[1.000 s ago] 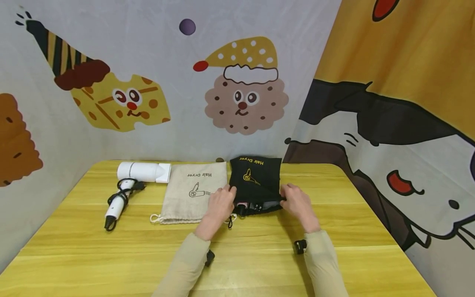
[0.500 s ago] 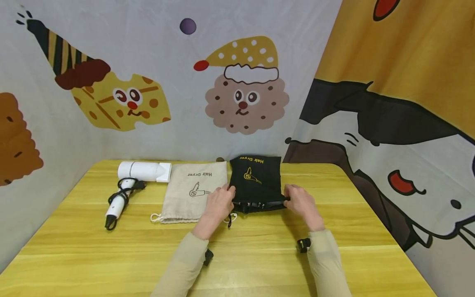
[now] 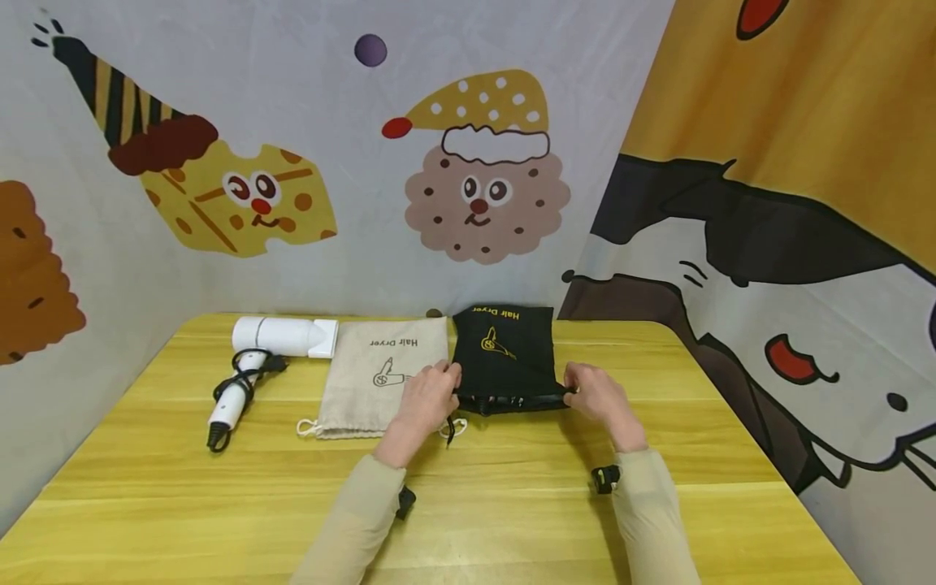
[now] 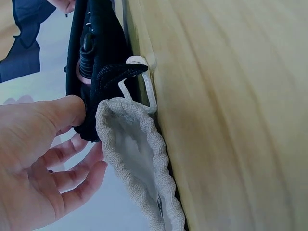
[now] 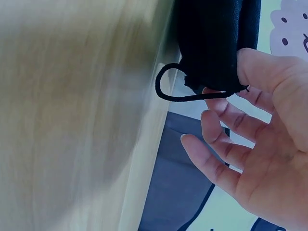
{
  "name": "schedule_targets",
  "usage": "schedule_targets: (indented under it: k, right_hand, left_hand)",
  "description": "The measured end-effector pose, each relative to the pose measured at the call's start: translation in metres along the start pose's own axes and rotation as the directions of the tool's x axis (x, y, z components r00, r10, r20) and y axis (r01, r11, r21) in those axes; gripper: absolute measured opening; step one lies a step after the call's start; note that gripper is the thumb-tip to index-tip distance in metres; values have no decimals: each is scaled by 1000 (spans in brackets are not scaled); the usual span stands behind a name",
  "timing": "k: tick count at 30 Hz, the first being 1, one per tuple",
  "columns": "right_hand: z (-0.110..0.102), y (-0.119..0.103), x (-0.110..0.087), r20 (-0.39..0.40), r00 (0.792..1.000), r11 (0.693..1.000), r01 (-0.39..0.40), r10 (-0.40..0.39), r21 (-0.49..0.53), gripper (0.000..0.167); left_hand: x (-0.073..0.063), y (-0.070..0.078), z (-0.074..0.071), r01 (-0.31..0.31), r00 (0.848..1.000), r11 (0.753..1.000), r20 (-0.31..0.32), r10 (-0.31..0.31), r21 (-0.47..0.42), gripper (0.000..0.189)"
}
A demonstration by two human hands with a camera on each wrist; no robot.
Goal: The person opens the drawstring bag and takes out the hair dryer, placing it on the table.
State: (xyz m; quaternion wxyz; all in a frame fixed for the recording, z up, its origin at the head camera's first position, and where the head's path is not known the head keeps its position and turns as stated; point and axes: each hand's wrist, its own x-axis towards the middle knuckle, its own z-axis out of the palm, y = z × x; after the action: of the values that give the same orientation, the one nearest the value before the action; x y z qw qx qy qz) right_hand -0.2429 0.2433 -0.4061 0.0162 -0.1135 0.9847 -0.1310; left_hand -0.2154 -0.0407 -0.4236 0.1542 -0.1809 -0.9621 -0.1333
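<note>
Nearby, beige bag [image 3: 369, 388] flanks the black bag [image 3: 506, 356].

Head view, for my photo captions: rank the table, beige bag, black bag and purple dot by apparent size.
Largest to smallest:
1. Table
2. Beige bag and black bag: too close to rank
3. Purple dot

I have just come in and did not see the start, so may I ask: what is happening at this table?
Someone holds the mouth of a black bag open, the left hand at one corner and the right hand at the other. A ribbed cord end shows inside; the rest is hard to make out. On the wooden table to its left lies a beige drawstring bag, then a white hair dryer with its black cord wrapped round the handle.
</note>
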Motion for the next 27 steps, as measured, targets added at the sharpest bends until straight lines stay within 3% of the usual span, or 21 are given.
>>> schedule_targets:
  k: [12,18,27]
  right_hand:
    - [0,-4,-3,10,1000,1000,10,-10,-12,18]
    - [-2,-12,-7,5,1000,999,31,-31,-26,19]
    - [-13,-39,-16,-25,991,990,134,-135,-54,20]
  left_hand:
    - [-3,-2,3,-65,997,997,31,66,-31,19]
    - [-3,-3,1,-72,995,993,58,77,-89,18]
    - [-3,-2,-3,-63,996,984,50,73,-169,14]
